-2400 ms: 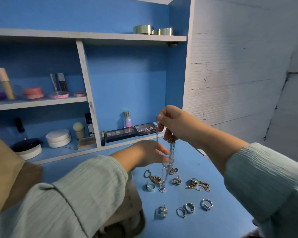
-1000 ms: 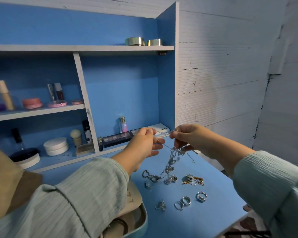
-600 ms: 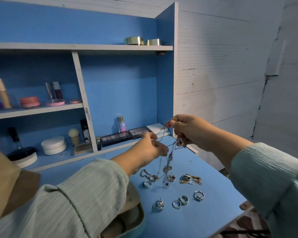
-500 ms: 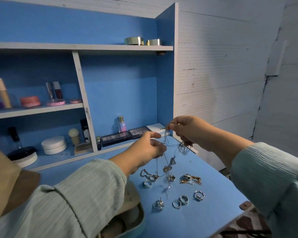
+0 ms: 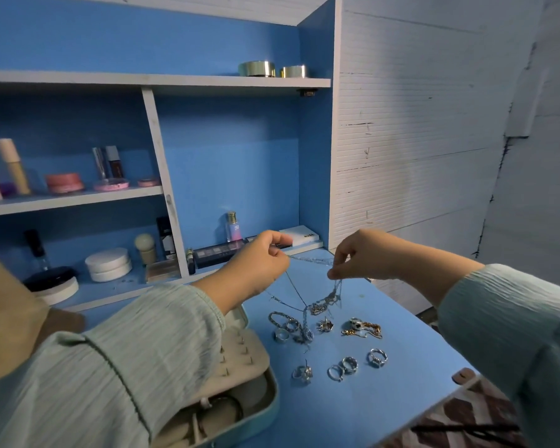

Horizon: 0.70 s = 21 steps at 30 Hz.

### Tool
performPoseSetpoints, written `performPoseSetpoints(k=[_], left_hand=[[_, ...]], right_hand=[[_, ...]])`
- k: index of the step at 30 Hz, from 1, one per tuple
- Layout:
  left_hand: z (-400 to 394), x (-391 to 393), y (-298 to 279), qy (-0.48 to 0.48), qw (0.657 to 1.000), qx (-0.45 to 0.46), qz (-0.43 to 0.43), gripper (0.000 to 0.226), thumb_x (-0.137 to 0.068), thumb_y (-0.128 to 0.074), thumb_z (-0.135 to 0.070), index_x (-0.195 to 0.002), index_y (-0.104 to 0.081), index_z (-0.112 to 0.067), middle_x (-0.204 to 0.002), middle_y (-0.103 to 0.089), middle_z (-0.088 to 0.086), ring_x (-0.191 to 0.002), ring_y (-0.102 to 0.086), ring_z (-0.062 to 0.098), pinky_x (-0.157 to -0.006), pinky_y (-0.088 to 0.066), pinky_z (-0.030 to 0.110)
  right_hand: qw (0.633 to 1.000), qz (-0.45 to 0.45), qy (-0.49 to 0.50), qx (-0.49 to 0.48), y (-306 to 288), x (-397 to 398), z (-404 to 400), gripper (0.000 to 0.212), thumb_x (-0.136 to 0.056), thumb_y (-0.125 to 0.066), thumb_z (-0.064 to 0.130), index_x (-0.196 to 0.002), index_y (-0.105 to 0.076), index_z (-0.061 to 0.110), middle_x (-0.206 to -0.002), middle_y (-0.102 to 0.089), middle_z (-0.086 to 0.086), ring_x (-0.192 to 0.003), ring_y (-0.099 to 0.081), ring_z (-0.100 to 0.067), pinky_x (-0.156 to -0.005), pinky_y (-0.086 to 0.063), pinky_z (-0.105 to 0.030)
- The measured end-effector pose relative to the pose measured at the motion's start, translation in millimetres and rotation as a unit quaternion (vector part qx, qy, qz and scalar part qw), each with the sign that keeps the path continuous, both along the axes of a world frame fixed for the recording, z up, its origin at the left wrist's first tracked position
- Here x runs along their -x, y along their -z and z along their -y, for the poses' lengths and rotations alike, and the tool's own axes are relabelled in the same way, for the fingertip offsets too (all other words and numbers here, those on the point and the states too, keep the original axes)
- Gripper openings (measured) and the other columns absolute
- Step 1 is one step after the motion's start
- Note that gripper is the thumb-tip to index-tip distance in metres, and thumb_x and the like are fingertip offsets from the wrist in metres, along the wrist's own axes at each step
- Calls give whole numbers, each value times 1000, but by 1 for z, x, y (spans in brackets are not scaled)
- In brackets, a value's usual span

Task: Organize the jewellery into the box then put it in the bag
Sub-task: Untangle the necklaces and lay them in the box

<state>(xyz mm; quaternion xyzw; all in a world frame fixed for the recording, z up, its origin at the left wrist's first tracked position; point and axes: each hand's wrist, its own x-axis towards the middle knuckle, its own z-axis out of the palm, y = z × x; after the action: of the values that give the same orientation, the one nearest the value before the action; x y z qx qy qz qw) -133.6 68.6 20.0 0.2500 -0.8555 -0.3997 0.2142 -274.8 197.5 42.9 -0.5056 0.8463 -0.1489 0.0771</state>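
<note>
- Jewellery box (image 5: 240, 399) lies open below and left of the left-hand grip, partly hidden by the sleeve.
- Left hand (image 5: 256, 270) pinches one end of the chain necklace (image 5: 311, 261).
- Right hand (image 5: 366, 255) pinches the other end; tangled loops hang beneath, touching the rings (image 5: 343, 367) on the table (image 5: 401, 367).
- Step, as judged: untangling (nothing of it boxed yet). Next: free the loops, carry left into the box.
- Table edge runs just right of the rings; open room lies above.

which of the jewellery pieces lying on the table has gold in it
The gold-and-silver cluster at the right end of the far row, right of the spiky silver piece. The rings in the near row all look silver.
</note>
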Motion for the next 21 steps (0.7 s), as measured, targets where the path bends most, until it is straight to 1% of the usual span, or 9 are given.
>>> performPoseSetpoints(k=[2, 4, 8, 10, 13, 15, 17, 19, 21], left_hand=[[-1, 1, -4, 10, 1000, -9, -8, 24, -94, -45, -13, -112, -48, -28, -87, -51, -7, -73, -48, 9, -59, -39, 17], [-2, 2, -7, 15, 999, -28, -18, 26, -94, -46, -13, -115, -50, -28, -88, -51, -5, -74, -46, 11, -61, -38, 18], [-2, 3, -12, -5, 994, -88, -62, 28, -94, -44, -12, -113, -54, -28, -73, -46, -3, -64, -38, 12, -58, -34, 22], [-3, 3, -14, -17, 990, -118, -77, 29, -94, -43, -9, -113, -55, -28, -74, -46, -3, -64, -41, 10, -58, -36, 20], [-3, 1, -16, -29, 973, -197, -113, 30, -96, -40, -4, -112, -55, -24, -77, -50, -1, -67, -48, 8, -64, -44, 22], [-2, 0, -15, -37, 956, -257, -138, 30, -96, -38, 0, -108, -54, -22, -74, -51, 3, -63, -49, 9, -70, -49, 27], [-1, 0, -13, -46, 949, -275, -148, 32, -95, -35, 3, -108, -52, -20, -69, -46, 3, -58, -45, 9, -72, -52, 30], [1, -1, -12, -54, 949, -268, -157, 33, -95, -33, 3, -111, -51, -20, -68, -40, 1, -52, -38, 8, -68, -51, 27], [3, -2, -12, -61, 955, -247, -153, 33, -95, -33, 1, -113, -50, -20, -69, -36, 0, -51, -31, 8, -55, -44, 21]], right_hand=[[999, -17, 17, 22, 6, 0, 3, 10, -86, -60, 28, -86, -64, 19, -79, -60, 3, -59, -49, -7, -50, -37, -18], [998, -40, 34, 30, 12, 0, 5, 4, -86, -56, 20, -87, -59, 21, -89, -57, 1, -67, -52, -10, -53, -40, -18], [994, -63, 85, 26, 27, 3, 7, 20, -85, -55, 20, -104, -54, 23, -106, -53, -1, -91, -54, -19, -69, -47, -28], [993, -28, 111, 30, 34, 5, 7, 21, -87, -52, 17, -109, -55, 18, -101, -57, -1, -85, -57, -19, -62, -45, -26], [988, 28, 143, 41, 48, 10, 9, 17, -92, -46, 16, -95, -60, 8, -79, -57, -3, -65, -51, -17, -51, -38, -23], [982, 82, 162, 48, 56, 12, 10, 20, -93, -46, 19, -86, -59, 5, -74, -56, -6, -60, -47, -18, -52, -37, -23], [975, 129, 173, 58, 62, 14, 9, 21, -92, -49, 20, -81, -58, 4, -72, -56, -8, -59, -47, -20, -53, -37, -25], [968, 157, 184, 74, 67, 15, 7, 20, -91, -50, 16, -77, -59, 4, -70, -58, -10, -56, -47, -20, -50, -37, -24], [961, 174, 197, 91, 70, 16, 6, 22, -91, -52, 12, -77, -65, 1, -74, -65, -14, -57, -50, -20, -50, -40, -24]])
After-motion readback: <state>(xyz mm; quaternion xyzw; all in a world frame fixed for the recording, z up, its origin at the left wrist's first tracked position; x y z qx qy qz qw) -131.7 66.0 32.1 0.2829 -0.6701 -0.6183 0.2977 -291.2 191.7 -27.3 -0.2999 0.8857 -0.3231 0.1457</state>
